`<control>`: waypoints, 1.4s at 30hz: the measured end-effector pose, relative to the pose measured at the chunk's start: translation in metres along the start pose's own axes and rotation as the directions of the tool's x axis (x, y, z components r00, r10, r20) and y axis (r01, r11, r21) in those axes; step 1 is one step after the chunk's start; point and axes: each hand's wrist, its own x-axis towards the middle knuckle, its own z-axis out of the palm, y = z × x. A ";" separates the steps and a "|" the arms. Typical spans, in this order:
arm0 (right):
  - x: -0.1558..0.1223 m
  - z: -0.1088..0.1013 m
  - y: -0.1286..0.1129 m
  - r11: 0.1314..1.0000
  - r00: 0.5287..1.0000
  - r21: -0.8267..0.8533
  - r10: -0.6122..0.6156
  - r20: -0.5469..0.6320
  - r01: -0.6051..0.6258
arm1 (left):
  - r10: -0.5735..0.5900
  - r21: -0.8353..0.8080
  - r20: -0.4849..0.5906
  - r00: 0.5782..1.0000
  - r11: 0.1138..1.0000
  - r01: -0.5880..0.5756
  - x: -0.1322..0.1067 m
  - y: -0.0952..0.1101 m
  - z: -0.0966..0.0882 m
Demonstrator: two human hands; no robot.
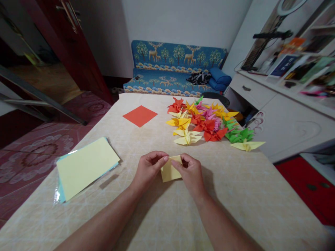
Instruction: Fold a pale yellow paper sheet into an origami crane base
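Observation:
A small folded piece of pale yellow paper point(170, 170) lies on the beige table point(235, 195) near its middle. My left hand point(148, 169) pinches the paper's upper left edge with curled fingers. My right hand point(191, 172) grips its upper right edge, fingers bent over it. Both hands rest low on the tabletop, close together.
A stack of pale yellow and blue sheets point(85, 167) lies to the left. A red square sheet point(140, 115) sits farther back. Several folded paper cranes point(206, 123) in yellow, red, pink and green crowd the back right. A white cabinet point(285, 118) stands right of the table.

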 end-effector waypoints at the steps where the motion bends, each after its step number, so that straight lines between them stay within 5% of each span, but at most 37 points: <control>1: 0.000 0.000 0.000 1.000 1.000 0.016 0.011 0.005 -0.011 | 0.037 0.020 -0.018 0.999 0.999 -0.037 0.001 -0.001 -0.001; 4: -0.001 0.001 0.000 0.998 1.000 0.048 0.026 0.006 -0.026 | 0.118 0.109 -0.023 0.993 0.987 -0.115 0.002 -0.005 -0.004; 17: -0.002 0.002 -0.003 1.000 0.989 0.018 -0.006 -0.148 0.009 | 0.129 0.137 0.011 0.992 0.982 -0.129 0.002 -0.001 -0.001; 27: -0.002 0.001 -0.001 0.998 0.988 0.023 -0.061 -0.141 0.065 | 0.019 0.067 0.058 0.998 0.997 -0.023 0.001 0.001 -0.002; 32: -0.002 0.001 -0.003 0.997 0.991 0.029 -0.069 -0.118 0.073 | -0.043 0.009 -0.002 0.999 0.999 0.043 0.000 0.001 -0.002; 42: -0.003 0.000 -0.002 0.996 0.987 0.009 -0.082 -0.136 0.084 | 0.046 0.030 -0.074 0.996 0.999 -0.044 -0.001 0.005 -0.001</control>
